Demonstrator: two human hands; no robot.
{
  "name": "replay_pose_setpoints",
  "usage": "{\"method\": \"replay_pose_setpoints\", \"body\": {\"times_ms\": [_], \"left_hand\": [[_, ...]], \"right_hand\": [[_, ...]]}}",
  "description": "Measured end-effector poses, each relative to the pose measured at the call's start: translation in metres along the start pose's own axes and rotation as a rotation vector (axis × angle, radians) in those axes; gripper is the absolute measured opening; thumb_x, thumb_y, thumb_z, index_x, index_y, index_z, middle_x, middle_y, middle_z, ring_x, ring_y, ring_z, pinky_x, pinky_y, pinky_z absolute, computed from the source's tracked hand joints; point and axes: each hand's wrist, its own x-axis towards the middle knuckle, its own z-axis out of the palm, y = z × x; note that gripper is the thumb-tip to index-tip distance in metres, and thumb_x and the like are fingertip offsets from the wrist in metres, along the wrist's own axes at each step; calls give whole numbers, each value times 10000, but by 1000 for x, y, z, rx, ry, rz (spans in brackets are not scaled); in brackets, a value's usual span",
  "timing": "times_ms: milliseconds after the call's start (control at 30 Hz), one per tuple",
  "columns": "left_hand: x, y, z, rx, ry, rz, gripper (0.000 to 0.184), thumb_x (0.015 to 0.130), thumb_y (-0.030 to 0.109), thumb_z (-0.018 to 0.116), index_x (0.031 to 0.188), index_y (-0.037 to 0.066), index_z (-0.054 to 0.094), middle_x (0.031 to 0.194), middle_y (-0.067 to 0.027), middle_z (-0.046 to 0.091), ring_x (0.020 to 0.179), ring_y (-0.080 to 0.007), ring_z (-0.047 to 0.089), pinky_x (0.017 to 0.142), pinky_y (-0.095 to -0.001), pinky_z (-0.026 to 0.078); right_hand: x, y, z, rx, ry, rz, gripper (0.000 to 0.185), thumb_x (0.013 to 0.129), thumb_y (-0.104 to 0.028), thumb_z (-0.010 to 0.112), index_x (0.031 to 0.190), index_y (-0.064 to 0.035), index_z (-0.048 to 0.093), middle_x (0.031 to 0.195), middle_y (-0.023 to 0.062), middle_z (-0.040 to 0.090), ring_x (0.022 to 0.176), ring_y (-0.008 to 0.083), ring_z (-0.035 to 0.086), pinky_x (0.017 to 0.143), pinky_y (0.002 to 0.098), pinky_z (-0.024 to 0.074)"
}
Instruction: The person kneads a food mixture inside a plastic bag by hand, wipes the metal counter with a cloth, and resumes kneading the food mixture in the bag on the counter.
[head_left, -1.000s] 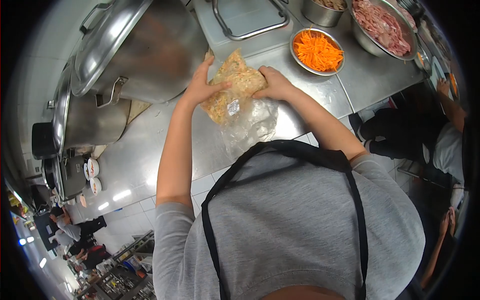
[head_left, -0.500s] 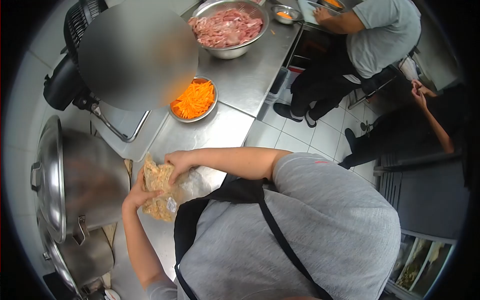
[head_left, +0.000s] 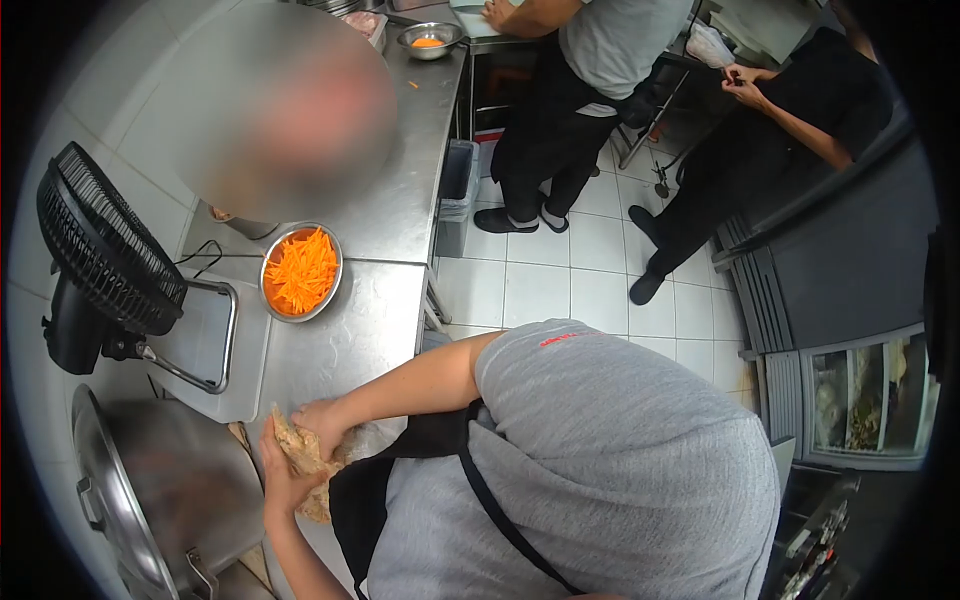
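Observation:
A clear plastic bag of light-brown, crumbly-looking food (head_left: 296, 440) is held between my hands, close to my black apron. My left hand (head_left: 284, 476) is wrapped round its near left side, thumb across the front. My right hand (head_left: 324, 424) grips the bag from its upper right; its fingertips are partly hidden. Loose clear plastic shows beside my right wrist. Farther along the counter stands a metal bowl of orange shredded carrot (head_left: 302, 272), apart from both hands.
A lidded steel pot (head_left: 190, 490) stands left of my hands. Beyond it are a black fan (head_left: 110, 255) and a white tray (head_left: 245, 385). A small metal bowl (head_left: 430, 42) stands at the far end. Two people (head_left: 610, 60) stand past the counter's right edge (head_left: 436, 230).
My view has swung to the right, so the counter things sit lower and farther left. Both hands stay on the bag, which appears turned more edge-on.

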Motion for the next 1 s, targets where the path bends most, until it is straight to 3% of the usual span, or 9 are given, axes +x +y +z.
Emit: {"method": "replay_pose_setpoints", "body": {"times_ms": [133,233,367,467,567,700,867,933,1000], "left_hand": [[8,1,3,-204,-70,-92,1187,425,1,826,1403,64,156,1328,-147,318,1226,-312,372,1035,-379,334],[7,-28,6,-244,-24,-35,1194,437,-2,831,1412,79,146,1340,-129,328,1231,-280,378,1039,-363,333],[6,-47,2,-413,-189,-83,1158,478,-24,817,1419,86,151,1377,-139,323,1276,-275,337,1060,-350,296],[2,-24,1,-170,-75,-68,1106,515,-11,797,1415,100,164,1372,-177,315,1293,-331,296,1087,-360,253],[-4,-6,-3,-149,-33,-187,1087,528,-28,771,1410,185,173,1246,-190,389,1167,-368,425,993,-375,373],[-11,-8,-1,-98,74,-212,1041,562,-7,767,1393,212,179,1181,-174,414,1082,-364,485,915,-395,429],[-23,-5,3,-75,147,-380,1013,583,82,794,1383,232,191,1169,-151,421,1063,-349,496,886,-407,440],[-31,-16,18,39,435,-314,988,593,112,793,1377,233,204,1170,-148,417,1052,-354,499,865,-406,449],[-40,-9,22,-40,473,-375,946,603,113,770,1377,169,229,1226,-157,402,1090,-381,450,903,-404,417]], "right_hand": [[-10,4,-7,51,58,-76,855,484,-343,813,1178,-9,443,1140,162,533,1097,319,501,903,385,412],[1,17,-5,258,-155,-241,832,487,-351,817,1163,-28,456,1080,170,571,1032,327,540,870,390,434],[-24,4,-24,326,-127,-233,761,537,-356,798,1152,-48,474,1062,181,586,1002,325,559,855,392,445],[-39,-4,-32,261,-20,-235,720,574,-339,781,1153,-35,479,1104,193,559,1040,326,539,884,385,431],[-34,0,-25,191,82,-208,750,587,-301,782,1171,23,443,1101,217,538,1051,328,524,905,365,419],[-23,2,-18,299,24,-253,711,587,-240,778,1150,27,436,1070,215,527,1035,333,519,900,368,416],[-12,-17,-22,30,130,-352,720,592,-198,765,1178,10,403,1131,202,456,1098,373,454,910,396,406],[-4,-26,-29,-20,85,-363,721,594,-184,760,1202,-35,402,1115,197,451,1095,368,457,897,396,414],[6,-40,-41,-212,-22,-376,701,605,-176,757,1201,-64,407,1113,185,453,1098,348,462,891,394,422]]}}
